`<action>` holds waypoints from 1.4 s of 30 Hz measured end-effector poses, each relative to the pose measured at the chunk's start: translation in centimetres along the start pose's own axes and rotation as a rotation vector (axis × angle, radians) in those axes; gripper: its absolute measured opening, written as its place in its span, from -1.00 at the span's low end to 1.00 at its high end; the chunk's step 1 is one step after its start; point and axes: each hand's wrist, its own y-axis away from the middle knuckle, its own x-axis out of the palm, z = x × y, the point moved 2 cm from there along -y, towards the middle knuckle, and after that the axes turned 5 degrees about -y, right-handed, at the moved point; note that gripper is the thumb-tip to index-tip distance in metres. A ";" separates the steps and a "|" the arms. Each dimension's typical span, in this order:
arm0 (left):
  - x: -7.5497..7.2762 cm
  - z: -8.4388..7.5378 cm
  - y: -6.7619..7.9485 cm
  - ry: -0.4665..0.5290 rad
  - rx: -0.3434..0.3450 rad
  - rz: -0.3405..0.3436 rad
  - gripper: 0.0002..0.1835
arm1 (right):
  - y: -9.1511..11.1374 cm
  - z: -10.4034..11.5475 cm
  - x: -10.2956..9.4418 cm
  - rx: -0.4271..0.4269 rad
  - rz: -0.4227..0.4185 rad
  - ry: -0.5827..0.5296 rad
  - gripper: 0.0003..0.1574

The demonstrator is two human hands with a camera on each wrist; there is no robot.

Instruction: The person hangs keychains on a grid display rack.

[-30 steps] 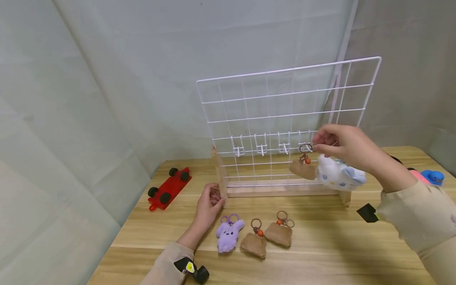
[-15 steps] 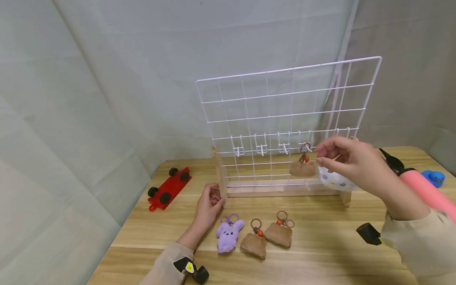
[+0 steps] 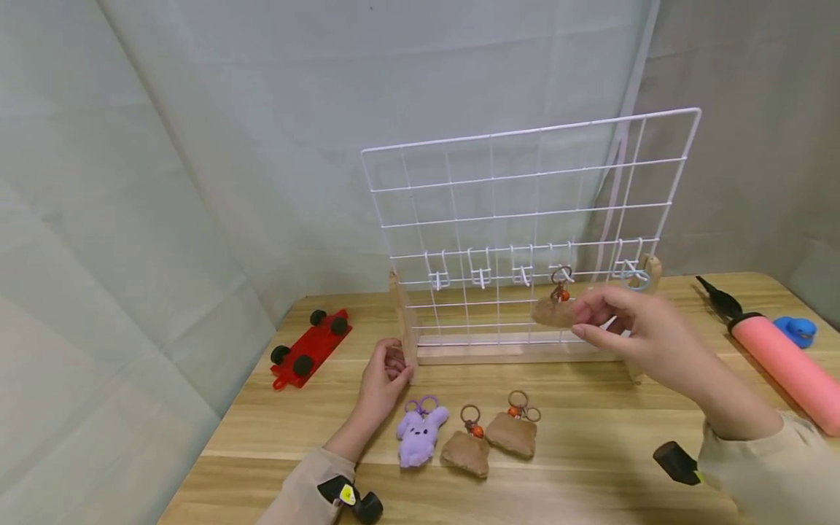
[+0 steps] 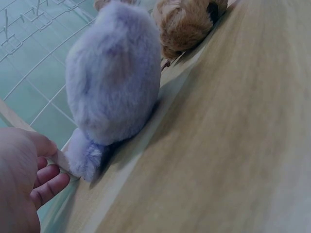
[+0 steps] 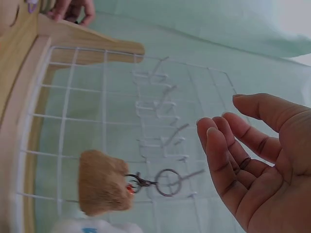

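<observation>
"Wire rack [image 3: 494, 217]: why's its wooden foot [image 3: 405, 321] pinched by the left hand [image 3: 383, 379]?"

"To steady it, probably. The right hand [image 3: 646, 335], half spread, holds nothing."

"And the hanging brown keychain [image 3: 553, 312]?"

"Near that hand, kept up by a hook [image 5: 194, 174] through its ring [image 5: 157, 180]."

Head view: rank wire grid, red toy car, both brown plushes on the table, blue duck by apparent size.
Wire grid, largest
Red toy car
Left brown plush, right brown plush: too alike to rank
Blue duck
</observation>
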 end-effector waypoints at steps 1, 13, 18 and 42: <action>0.0 -0.1 0.0 -0.003 -0.006 0.000 -0.53 | 0.1 -0.1 0.3 0.001 0.010 -0.011 -0.78; -1.1 -3.7 0.8 -0.012 -0.005 0.019 -0.57 | 0.5 -1.5 4.0 0.087 0.126 -0.092 -0.88; -0.2 -0.8 0.2 0.004 0.001 0.008 -0.54 | 0.6 -2.7 5.4 0.160 0.197 -0.110 -0.86; 0.0 0.0 0.1 0.006 0.035 -0.010 -0.54 | 0.6 -6.9 10.3 0.162 0.333 -0.146 -0.87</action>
